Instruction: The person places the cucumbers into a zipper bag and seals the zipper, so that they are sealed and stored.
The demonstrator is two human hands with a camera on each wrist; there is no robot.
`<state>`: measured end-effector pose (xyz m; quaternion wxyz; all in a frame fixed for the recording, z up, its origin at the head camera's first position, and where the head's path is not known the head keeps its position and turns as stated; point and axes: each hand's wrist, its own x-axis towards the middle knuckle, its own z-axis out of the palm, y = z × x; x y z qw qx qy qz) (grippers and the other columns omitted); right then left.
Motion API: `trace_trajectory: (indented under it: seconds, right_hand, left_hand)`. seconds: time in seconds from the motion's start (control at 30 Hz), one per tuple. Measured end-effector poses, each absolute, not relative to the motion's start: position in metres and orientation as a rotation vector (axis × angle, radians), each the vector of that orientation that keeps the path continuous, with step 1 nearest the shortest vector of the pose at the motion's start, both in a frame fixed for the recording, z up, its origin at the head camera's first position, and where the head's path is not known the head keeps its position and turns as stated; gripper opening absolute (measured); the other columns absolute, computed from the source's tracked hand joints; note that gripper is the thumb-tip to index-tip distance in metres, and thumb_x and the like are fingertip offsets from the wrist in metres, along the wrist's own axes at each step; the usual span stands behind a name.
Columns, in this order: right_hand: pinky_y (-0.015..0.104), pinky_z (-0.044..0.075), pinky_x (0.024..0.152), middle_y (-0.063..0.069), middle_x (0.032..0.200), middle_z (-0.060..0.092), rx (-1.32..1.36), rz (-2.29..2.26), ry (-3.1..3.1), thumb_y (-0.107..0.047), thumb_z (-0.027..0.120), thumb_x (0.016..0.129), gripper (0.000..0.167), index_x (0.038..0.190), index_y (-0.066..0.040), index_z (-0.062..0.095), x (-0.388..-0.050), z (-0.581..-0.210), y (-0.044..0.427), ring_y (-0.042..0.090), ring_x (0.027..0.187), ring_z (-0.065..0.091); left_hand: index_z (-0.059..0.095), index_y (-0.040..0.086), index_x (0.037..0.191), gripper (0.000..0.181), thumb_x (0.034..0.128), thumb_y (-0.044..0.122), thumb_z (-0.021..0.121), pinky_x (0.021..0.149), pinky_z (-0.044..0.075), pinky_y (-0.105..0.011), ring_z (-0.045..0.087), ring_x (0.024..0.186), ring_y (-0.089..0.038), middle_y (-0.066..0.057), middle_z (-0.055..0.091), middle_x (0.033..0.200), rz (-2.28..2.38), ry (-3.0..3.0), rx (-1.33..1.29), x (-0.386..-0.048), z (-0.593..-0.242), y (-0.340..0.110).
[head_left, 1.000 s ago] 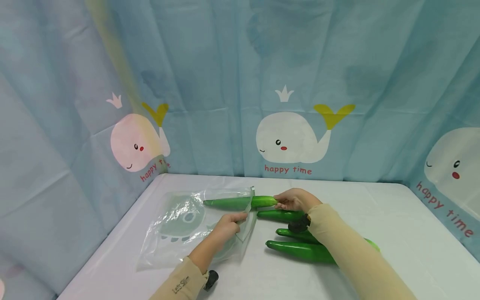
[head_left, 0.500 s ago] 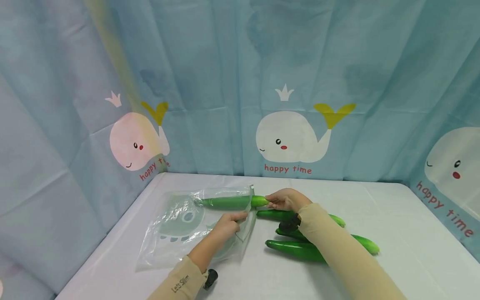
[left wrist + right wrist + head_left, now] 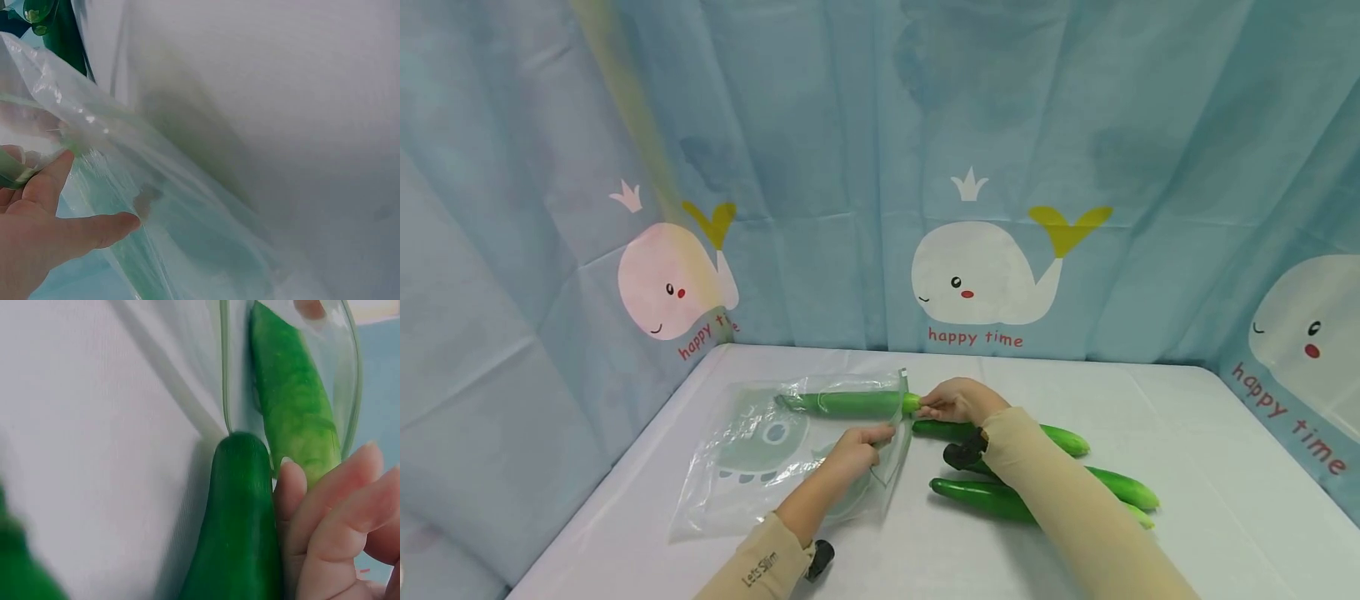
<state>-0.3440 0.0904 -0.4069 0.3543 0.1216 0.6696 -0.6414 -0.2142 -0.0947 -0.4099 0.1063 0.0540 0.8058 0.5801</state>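
In the head view, a clear zip bag (image 3: 715, 492) with a pale green printed figure lies flat at the left of the table. My left hand (image 3: 850, 454) grips the edge of its mouth; in the left wrist view the thumb (image 3: 103, 231) and forefinger touch the plastic. Most of a green cucumber (image 3: 850, 405) is inside the bag, its paler end poking out of the mouth. My right hand (image 3: 958, 402) pinches that end. From the right wrist view, the right fingers (image 3: 331, 531) are at the pale end, beside another cucumber (image 3: 240, 519) on the table.
Three more cucumbers lie on the white table (image 3: 1165, 417) under and around my right forearm: the nearest to the bag (image 3: 1063, 439), a middle one (image 3: 1123, 487) and a front one (image 3: 977, 494). A blue whale-print curtain (image 3: 850, 167) hangs behind and at the sides.
My right hand has moved left, sliding the cucumber deeper into the bag until only its pale end sticks out. My left hand has stayed at the bag's mouth.
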Motion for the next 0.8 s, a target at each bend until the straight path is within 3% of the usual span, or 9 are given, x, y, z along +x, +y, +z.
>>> trace_trajectory:
  seconds: [0.27, 0.47, 0.6, 0.7, 0.8]
  right_hand:
    - [0.011, 0.043, 0.045, 0.012, 0.068, 0.062, 0.273, -1.628, 1.754, 0.004, 0.049, 0.098, 0.016, 0.100, 0.013, 0.062, -0.341, -0.407, 0.077, 0.005, 0.047, 0.051]
    - [0.013, 0.043, 0.044, 0.007, 0.061, 0.057, 0.210, -1.603, 1.817, 0.008, 0.052, 0.094, 0.016, 0.080, 0.005, 0.061, -0.337, -0.409, 0.066, 0.006, 0.046, 0.050]
    - [0.013, 0.041, 0.044, 0.006, 0.060, 0.056, 0.184, -1.597, 1.832, 0.009, 0.051, 0.093, 0.014, 0.083, 0.004, 0.059, -0.335, -0.409, 0.063, 0.006, 0.045, 0.049]
    - [0.013, 0.041, 0.044, 0.006, 0.061, 0.057, 0.170, -1.593, 1.845, 0.009, 0.051, 0.093, 0.010, 0.094, 0.006, 0.061, -0.334, -0.408, 0.065, 0.006, 0.046, 0.050]
    - [0.013, 0.042, 0.045, 0.007, 0.063, 0.059, 0.176, -1.591, 1.868, 0.007, 0.054, 0.093, 0.017, 0.108, 0.012, 0.062, -0.334, -0.405, 0.072, 0.006, 0.047, 0.051]
  left_hand:
    - [0.050, -0.011, 0.133, 0.061, 0.0729, -0.014, 0.043, 0.110, 0.028, -0.059, 0.034, 0.135, -0.045, -0.027, 0.050, 0.137, 1.711, 2.360, 0.159, -0.215, -0.410, -0.095]
    - [0.052, -0.012, 0.132, 0.061, 0.0713, -0.014, 0.044, 0.108, 0.031, -0.058, 0.037, 0.133, -0.044, -0.027, 0.052, 0.135, 1.710, 2.381, 0.162, -0.215, -0.411, -0.094]
    - [0.052, -0.011, 0.133, 0.062, 0.0715, -0.014, 0.043, 0.108, 0.031, -0.058, 0.035, 0.134, -0.045, -0.027, 0.051, 0.136, 1.715, 2.370, 0.155, -0.214, -0.410, -0.094]
    - [0.051, -0.011, 0.133, 0.062, 0.0719, -0.014, 0.043, 0.109, 0.030, -0.059, 0.034, 0.135, -0.045, -0.028, 0.050, 0.137, 1.717, 2.366, 0.155, -0.214, -0.410, -0.094]
    - [0.050, -0.011, 0.134, 0.062, 0.0721, -0.015, 0.043, 0.109, 0.030, -0.058, 0.033, 0.135, -0.046, -0.028, 0.049, 0.137, 1.708, 2.372, 0.159, -0.214, -0.411, -0.094]
